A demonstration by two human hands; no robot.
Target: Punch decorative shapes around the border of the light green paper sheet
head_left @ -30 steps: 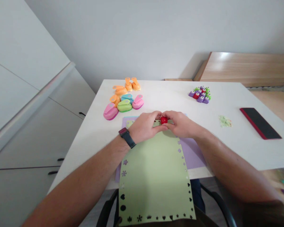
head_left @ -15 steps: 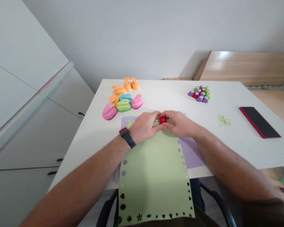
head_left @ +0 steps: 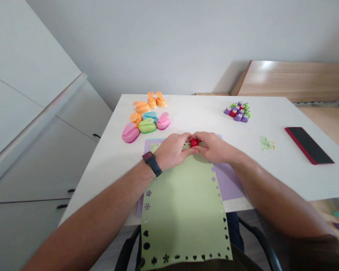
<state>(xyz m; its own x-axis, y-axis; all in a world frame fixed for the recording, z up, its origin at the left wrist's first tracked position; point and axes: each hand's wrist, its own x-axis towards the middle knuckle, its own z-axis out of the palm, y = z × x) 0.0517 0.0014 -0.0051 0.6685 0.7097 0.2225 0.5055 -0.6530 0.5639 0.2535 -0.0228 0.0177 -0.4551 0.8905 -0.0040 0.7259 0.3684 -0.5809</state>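
A small red craft punch (head_left: 194, 142) sits at the far edge of a light green sheet of paper (head_left: 183, 203). My left hand (head_left: 175, 150) and my right hand (head_left: 211, 146) close on the punch from either side, thumbs meeting at its near side and fingers curled around its far side. Punched shapes such as hearts, flowers, stars and a crown run along the sheet's side and near edges. The sheet's near part hangs past the table edge. Beneath it lies purple paper (head_left: 228, 184). The punch's underside is hidden.
Larger lever punches (head_left: 148, 126) in orange, pink, green and blue stand at the left. Several small punches (head_left: 238, 111) cluster at the back right. Paper scraps (head_left: 267, 143) and a black-and-red flat object (head_left: 309, 145) lie on the white table (head_left: 271, 180) at right.
Hardly anything differs: both hands stay around the red punch at the far edge of the sheet. The whole view shifts very slightly.
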